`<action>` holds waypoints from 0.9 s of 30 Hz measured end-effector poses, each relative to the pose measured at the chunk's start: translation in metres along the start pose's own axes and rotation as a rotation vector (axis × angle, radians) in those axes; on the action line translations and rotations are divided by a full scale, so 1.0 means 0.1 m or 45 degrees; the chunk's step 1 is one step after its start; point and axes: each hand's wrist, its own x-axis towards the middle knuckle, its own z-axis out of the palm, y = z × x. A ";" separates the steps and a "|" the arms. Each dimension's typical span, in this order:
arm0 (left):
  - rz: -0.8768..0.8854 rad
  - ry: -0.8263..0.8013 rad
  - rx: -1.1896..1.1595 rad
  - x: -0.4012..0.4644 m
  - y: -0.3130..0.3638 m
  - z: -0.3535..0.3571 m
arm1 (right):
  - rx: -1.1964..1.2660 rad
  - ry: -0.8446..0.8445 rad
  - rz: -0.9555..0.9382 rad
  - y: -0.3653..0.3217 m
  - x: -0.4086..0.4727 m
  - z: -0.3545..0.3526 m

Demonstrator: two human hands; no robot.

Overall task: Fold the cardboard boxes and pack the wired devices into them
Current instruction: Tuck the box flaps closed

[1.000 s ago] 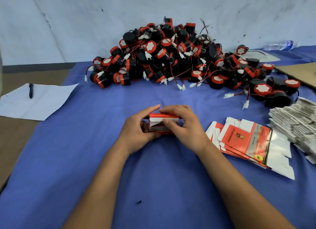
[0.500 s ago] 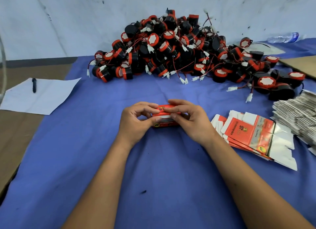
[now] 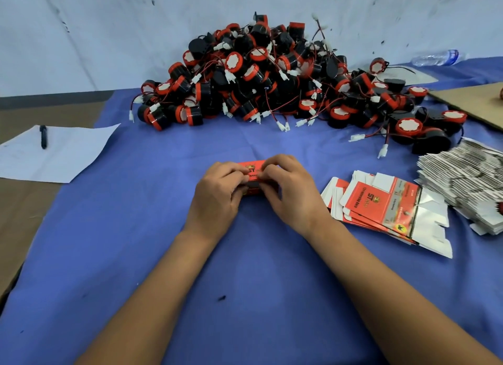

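Box: a small red cardboard box (image 3: pixel 251 174) sits mid-table on the blue cloth (image 3: pixel 136 228), held between both hands.
Left hand: the left hand (image 3: pixel 217 196) grips the box's left end, fingers curled over its top.
Right hand: the right hand (image 3: pixel 291 193) grips the right end, fingertips pinching the top edge.
Devices: a heap of black-and-red wired devices (image 3: pixel 272 76) lies behind, against the wall.
Flat boxes: unfolded box blanks (image 3: pixel 381 206) lie just right of the right hand, with a bigger stack of blanks (image 3: pixel 468 185) beyond.
Paper: a white sheet (image 3: pixel 62 155) with a pen (image 3: pixel 43 137) lies far left.

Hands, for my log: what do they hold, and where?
Both hands, left and right, pinch one red box at its top flap.
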 end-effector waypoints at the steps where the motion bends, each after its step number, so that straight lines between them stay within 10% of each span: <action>1: -0.011 -0.018 0.012 0.00 -0.01 0.00 | -0.014 -0.008 0.015 -0.03 -0.01 0.00; 14: -0.603 -0.166 -0.590 0.36 0.22 -0.05 | -0.340 -0.244 0.239 -0.32 -0.06 -0.24; 21: -0.152 -0.119 -1.075 1.30 2.15 0.21 | -0.678 0.356 0.578 -0.11 -0.16 -2.47; 27: 0.342 -0.577 -1.120 1.44 4.42 0.55 | -0.968 0.372 1.337 -0.23 -1.31 -4.46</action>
